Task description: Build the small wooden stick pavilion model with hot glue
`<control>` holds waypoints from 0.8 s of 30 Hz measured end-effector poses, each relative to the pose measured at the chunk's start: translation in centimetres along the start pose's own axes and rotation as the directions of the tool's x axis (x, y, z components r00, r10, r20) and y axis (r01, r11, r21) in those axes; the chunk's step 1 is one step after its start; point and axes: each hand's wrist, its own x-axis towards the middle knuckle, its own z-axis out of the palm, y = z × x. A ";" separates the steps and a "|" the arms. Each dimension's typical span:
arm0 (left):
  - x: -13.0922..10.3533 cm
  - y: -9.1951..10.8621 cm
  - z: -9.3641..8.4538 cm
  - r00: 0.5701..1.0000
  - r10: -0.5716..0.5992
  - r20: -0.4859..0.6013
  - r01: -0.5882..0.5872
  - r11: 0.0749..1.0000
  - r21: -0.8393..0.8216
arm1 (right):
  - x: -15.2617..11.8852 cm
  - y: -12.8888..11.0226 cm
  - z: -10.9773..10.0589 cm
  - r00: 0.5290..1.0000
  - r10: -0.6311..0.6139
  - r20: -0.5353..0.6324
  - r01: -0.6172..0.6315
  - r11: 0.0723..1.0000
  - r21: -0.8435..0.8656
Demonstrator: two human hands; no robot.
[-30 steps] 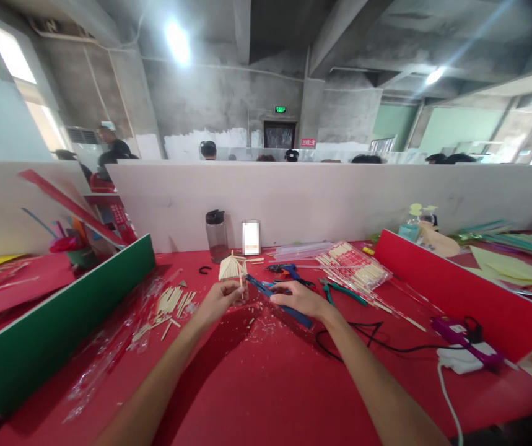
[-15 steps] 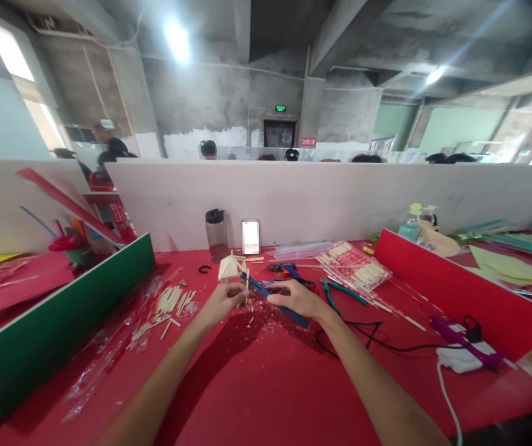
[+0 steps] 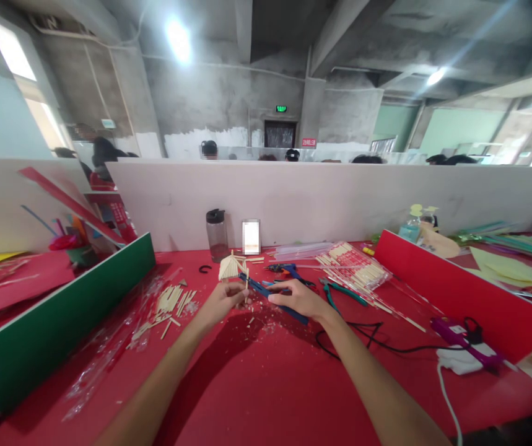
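Pinched upright in the fingers of my left hand (image 3: pixel 231 295) is a thin wooden stick (image 3: pixel 247 280). My right hand (image 3: pixel 296 297) is closed around a long blue hand tool (image 3: pixel 261 289), whose exact kind I cannot make out. The tool's narrow tip points left and lies close to the stick; whether they touch is unclear. Just behind my left hand stands a small roof-like model made of sticks (image 3: pixel 229 266). Short cut stick pieces (image 3: pixel 170 300) lie in a pile to the left, and small chips are scattered below my hands.
Behind the hands stand a bottle (image 3: pixel 217 236) and a lit phone (image 3: pixel 251 237). To the right are a blue glue gun (image 3: pixel 288 271), green-handled pliers (image 3: pixel 347 292), bagged sticks (image 3: pixel 356 266), a black cable and a purple power strip (image 3: pixel 465 344). Green (image 3: pixel 80 316) and red (image 3: pixel 461 291) dividers flank the table.
The blue tool has shifted very slightly in my right hand. My left hand and the stick stay nearly in place. In the left background, a person has moved a little to the left.
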 end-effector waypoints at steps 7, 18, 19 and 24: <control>0.1 -0.1 -0.1 1.000 0.000 -0.002 0.000 1.000 0.016 | 0.0 -0.1 0.0 1.000 0.026 -0.014 -0.026 1.000 -0.001; 0.2 -0.3 -0.3 1.000 0.003 -0.005 -0.003 1.000 0.005 | 0.3 0.5 0.2 0.999 0.030 -0.019 -0.029 0.999 0.031; 0.2 -0.2 -0.3 1.000 0.002 -0.005 -0.002 1.000 0.005 | 0.3 0.6 0.2 0.999 0.028 -0.017 -0.028 0.999 0.028; 0.3 -0.1 -0.2 1.000 -0.021 -0.013 0.021 1.000 -0.012 | 0.3 0.7 0.2 1.000 0.005 -0.020 -0.005 1.000 0.004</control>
